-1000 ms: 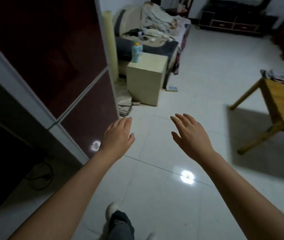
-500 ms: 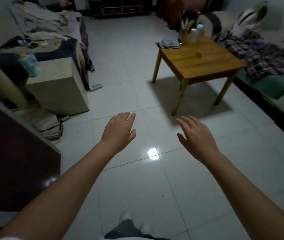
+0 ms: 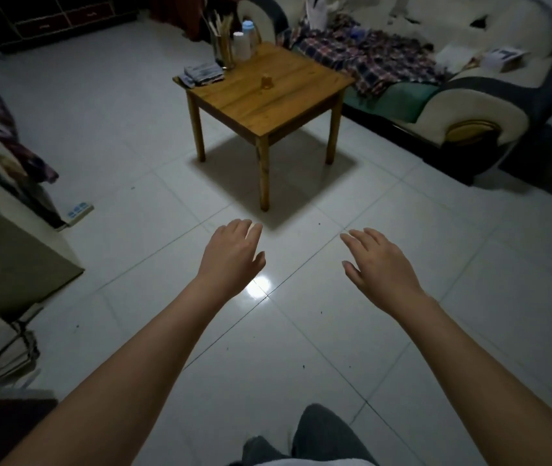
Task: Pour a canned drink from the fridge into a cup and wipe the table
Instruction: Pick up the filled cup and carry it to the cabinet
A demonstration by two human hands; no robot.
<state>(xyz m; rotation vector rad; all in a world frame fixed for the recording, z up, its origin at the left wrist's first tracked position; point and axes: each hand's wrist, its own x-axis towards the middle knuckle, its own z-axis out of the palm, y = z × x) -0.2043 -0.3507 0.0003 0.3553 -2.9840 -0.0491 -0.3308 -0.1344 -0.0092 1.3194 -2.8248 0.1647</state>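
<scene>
A small wooden table [image 3: 288, 105] stands on the tiled floor ahead of me. On it sit a small amber cup [image 3: 267, 81], a folded cloth [image 3: 202, 74] at the far left corner, a jar of sticks [image 3: 222, 45] and a white cup [image 3: 241, 45] with a bottle behind it. My left hand [image 3: 231, 257] and my right hand [image 3: 380, 265] hover over the floor in front of the table, both held out with relaxed fingers and holding nothing. No can or fridge is in view.
A cream sofa [image 3: 469, 105] with a plaid blanket [image 3: 365, 58] lines the right side. A beige cabinet [image 3: 9, 264] stands at the left, with a power strip [image 3: 79, 209] on the floor beside it. A dark low unit [image 3: 49, 18] lies at the back.
The view has swung right, away from the dark red fridge door, and closer to the wooden table. Both hands stay out in front, empty.
</scene>
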